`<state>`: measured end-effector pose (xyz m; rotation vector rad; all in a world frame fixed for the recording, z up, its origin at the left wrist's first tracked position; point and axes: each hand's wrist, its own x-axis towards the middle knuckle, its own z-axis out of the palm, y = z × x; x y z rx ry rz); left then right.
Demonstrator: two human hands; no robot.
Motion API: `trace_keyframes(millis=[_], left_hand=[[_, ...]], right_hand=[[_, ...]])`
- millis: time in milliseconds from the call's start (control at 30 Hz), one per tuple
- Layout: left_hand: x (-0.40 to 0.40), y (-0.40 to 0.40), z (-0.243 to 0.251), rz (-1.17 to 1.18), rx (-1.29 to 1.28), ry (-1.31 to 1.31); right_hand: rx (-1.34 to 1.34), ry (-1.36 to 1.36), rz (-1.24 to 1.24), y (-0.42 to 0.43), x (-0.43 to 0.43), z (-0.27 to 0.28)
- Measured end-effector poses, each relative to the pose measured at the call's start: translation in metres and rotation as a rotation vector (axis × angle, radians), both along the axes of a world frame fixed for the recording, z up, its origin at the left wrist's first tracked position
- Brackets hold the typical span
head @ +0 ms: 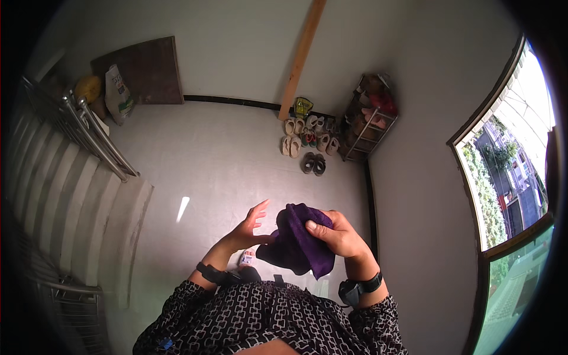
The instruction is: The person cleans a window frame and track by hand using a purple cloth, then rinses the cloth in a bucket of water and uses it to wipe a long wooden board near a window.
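A crumpled purple cloth (pixel 293 239) hangs in front of my body, its lower corners loose. My right hand (pixel 339 233) grips it from the right, the thumb pressed on top and the other fingers hidden behind the fabric. My left hand (pixel 248 228) is at the cloth's left side with fingers spread. Its thumb tip reaches the cloth's edge; whether it touches cannot be told. Each wrist wears a black strap with a small device. Below the left hand, a foot in a light slipper (pixel 247 258) stands on the grey floor (pixel 213 155).
Several pairs of shoes (pixel 310 137) stand by a metal shoe rack (pixel 370 128) in the far right corner. A wooden post (pixel 301 62) leans at the wall. Stairs (pixel 88 177) with a steel railing (pixel 102 142) lie left. A window (pixel 506 177) is in the right wall.
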<state>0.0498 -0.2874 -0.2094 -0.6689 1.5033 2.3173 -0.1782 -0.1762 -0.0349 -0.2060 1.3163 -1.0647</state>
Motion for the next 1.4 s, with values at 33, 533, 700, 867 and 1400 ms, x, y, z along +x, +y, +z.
trace_keyframes(millis=[33,533,700,867,1400], left_hand=[[-0.013,0.003,0.006,0.010,0.146,0.040],[-0.052,-0.096,0.054,0.508,0.908,0.047],[-0.060,-0.124,0.059,0.840,0.756,0.056],[0.045,-0.103,0.087,1.144,0.534,0.082],[0.194,0.013,0.293,0.965,0.217,0.534]], right_hand=[[0.009,-0.030,0.015,-0.002,-0.007,0.002],[0.330,0.304,0.034,0.009,-0.126,-0.064],[0.294,0.221,-0.056,0.040,-0.134,-0.149],[0.370,0.122,-0.029,0.105,-0.117,-0.128],[0.394,0.727,-0.404,0.315,-0.148,0.074]])
